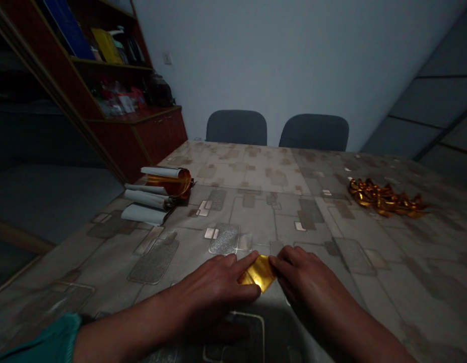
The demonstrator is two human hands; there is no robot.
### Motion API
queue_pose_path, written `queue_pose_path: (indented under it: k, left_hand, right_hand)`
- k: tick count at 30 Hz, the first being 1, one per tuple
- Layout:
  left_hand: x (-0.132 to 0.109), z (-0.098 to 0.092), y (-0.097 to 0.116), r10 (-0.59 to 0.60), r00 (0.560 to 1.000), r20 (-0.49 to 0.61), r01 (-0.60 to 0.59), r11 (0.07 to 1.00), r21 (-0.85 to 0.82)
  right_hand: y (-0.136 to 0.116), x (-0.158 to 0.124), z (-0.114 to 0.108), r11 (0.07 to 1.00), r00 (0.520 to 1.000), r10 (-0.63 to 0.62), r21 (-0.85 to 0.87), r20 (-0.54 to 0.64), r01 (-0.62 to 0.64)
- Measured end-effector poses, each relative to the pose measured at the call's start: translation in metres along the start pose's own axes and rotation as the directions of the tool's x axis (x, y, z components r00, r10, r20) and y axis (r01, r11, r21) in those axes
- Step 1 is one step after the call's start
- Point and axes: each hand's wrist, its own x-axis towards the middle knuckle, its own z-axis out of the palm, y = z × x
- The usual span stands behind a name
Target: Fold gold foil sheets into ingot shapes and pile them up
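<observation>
A small folded piece of gold foil paper (264, 271) is held between my two hands, just above or on the near part of the table. My left hand (225, 280) grips its left side, with the index finger along the upper edge and the thumb at the lower edge. On the other side, my right hand (303, 272) pinches the paper's right corner between thumb and curled fingers. The remaining right fingers are tucked under and partly hidden. Creases run across the shiny face of the paper.
A patterned cloth covers the table (256, 169). At the left lies a stack of bent gold foil sheets (169, 184) with pale backs. Several folded gold foil pieces (384, 197) are heaped at the right. Two grey chairs (237, 127) stand behind, and a cabinet (161, 133) at the back left.
</observation>
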Motion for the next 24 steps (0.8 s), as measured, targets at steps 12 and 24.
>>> queue_pose_path:
  k: [12,24]
  left_hand:
    - [0.0,0.013,-0.003,-0.024,1.0,-0.005,0.024,0.994,0.109]
    - [-0.001,0.021,-0.012,0.077,0.989,-0.126,-0.064,0.993,0.101]
  right_hand:
    - [0.011,0.005,-0.015,0.989,0.991,0.131,0.063,0.007,-0.132]
    - [0.004,0.009,0.002,0.885,0.978,0.209,0.423,0.008,-0.193]
